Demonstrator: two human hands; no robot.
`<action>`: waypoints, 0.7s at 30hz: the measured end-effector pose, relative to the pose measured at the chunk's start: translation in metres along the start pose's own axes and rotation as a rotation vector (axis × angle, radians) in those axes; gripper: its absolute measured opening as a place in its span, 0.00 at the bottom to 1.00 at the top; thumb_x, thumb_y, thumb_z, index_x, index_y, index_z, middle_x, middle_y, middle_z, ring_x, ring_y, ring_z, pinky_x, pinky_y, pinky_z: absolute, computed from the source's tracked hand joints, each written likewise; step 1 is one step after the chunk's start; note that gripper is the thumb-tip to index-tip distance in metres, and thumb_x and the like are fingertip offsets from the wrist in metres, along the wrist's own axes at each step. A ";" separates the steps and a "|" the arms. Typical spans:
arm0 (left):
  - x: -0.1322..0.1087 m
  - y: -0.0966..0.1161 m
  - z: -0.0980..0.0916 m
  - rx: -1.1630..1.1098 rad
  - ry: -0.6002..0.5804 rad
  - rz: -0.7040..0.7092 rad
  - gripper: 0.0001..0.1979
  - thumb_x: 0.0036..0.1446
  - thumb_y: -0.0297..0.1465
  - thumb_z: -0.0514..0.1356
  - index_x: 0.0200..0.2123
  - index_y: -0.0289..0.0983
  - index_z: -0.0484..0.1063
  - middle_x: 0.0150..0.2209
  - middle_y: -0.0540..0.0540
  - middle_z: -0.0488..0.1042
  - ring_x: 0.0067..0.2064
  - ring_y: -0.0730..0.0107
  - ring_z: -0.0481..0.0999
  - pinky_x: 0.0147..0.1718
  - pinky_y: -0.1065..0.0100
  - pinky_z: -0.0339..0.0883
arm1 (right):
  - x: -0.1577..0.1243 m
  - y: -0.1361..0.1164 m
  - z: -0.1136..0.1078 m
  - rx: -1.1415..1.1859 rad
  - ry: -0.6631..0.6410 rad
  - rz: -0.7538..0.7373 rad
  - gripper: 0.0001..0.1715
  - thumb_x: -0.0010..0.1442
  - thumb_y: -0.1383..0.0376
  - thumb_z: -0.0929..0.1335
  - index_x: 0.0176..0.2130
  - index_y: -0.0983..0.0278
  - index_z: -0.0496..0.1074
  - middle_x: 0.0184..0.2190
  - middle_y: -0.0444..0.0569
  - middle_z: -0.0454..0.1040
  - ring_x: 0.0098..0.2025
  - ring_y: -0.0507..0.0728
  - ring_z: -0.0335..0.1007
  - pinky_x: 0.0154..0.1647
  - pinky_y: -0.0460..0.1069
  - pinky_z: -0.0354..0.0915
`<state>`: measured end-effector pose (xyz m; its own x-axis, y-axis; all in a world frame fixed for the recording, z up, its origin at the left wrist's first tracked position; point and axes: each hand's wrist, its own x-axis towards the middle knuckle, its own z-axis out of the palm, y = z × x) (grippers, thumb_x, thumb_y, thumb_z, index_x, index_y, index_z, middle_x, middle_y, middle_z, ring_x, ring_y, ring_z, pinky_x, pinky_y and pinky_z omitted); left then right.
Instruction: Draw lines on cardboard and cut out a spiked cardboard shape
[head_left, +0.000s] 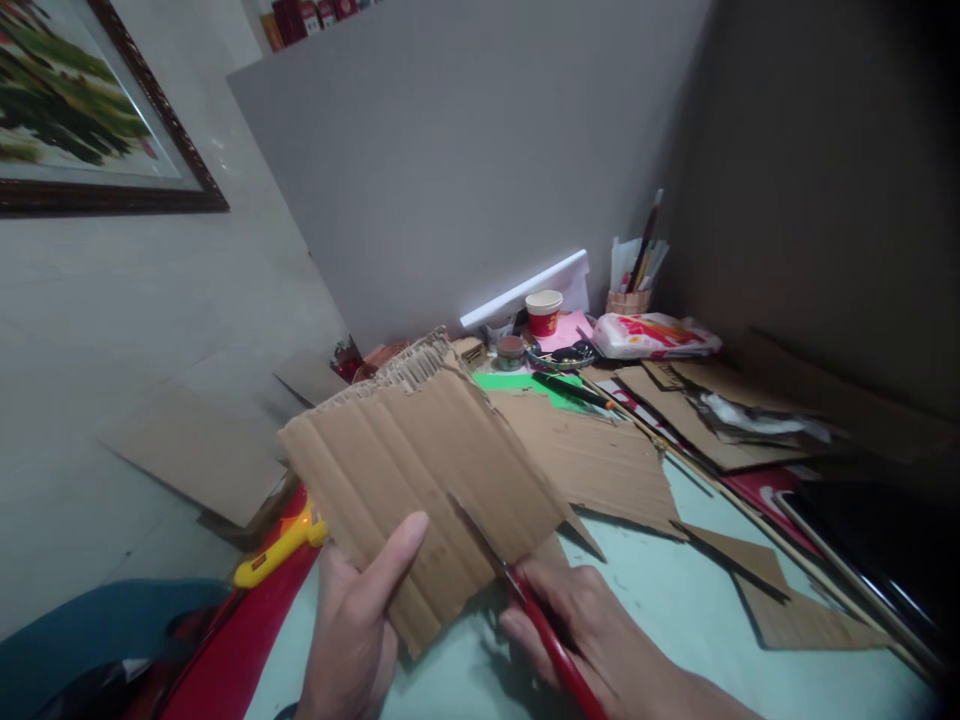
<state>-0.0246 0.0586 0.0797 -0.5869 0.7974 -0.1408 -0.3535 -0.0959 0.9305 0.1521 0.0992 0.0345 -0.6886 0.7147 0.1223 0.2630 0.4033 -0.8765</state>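
Observation:
My left hand [360,610] is closed on a piece of brown corrugated cardboard [405,450], its thumb lying on the upper face and the other fingers hidden beneath. The far edge of the piece is torn, and the ridges inside show there. In my right hand [581,620] is a pair of red-handled scissors [536,610]. One thin blade lies over the cardboard from its near edge toward the middle; the other blade is hidden. The piece is held up, tilted, above the pale green tabletop [675,610].
More cardboard [600,450] lies behind, with offcuts [810,610] at right. A black pen-like tool [574,390] rests on green paper. Farther back stand a paper cup [544,312], a tissue pack [656,337] and a brush holder [630,298]. A yellow-handled tool [281,550] is at left.

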 end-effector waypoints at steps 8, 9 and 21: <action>0.012 -0.001 -0.004 0.001 0.017 -0.034 0.37 0.43 0.32 0.77 0.58 0.37 0.71 0.42 0.42 0.85 0.49 0.44 0.83 0.48 0.52 0.79 | 0.012 0.008 0.009 0.021 0.039 -0.015 0.22 0.71 0.51 0.58 0.28 0.60 0.58 0.22 0.42 0.62 0.24 0.51 0.55 0.26 0.48 0.52; 0.013 -0.001 -0.004 -0.004 0.004 -0.028 0.37 0.43 0.32 0.77 0.58 0.37 0.71 0.42 0.42 0.85 0.50 0.44 0.83 0.49 0.52 0.79 | 0.011 0.007 0.009 0.025 0.037 -0.010 0.23 0.70 0.51 0.59 0.28 0.60 0.58 0.22 0.42 0.62 0.24 0.51 0.56 0.26 0.48 0.52; 0.004 0.002 -0.005 -0.044 -0.047 0.004 0.43 0.41 0.31 0.78 0.61 0.35 0.70 0.43 0.41 0.85 0.51 0.44 0.82 0.51 0.54 0.77 | 0.008 -0.014 -0.003 0.094 -0.025 0.157 0.17 0.59 0.54 0.69 0.28 0.61 0.63 0.21 0.41 0.64 0.23 0.51 0.58 0.24 0.47 0.52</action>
<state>-0.0311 0.0591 0.0792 -0.5540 0.8237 -0.1204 -0.3834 -0.1241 0.9152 0.1449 0.1013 0.0492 -0.6609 0.7498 -0.0302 0.3054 0.2320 -0.9235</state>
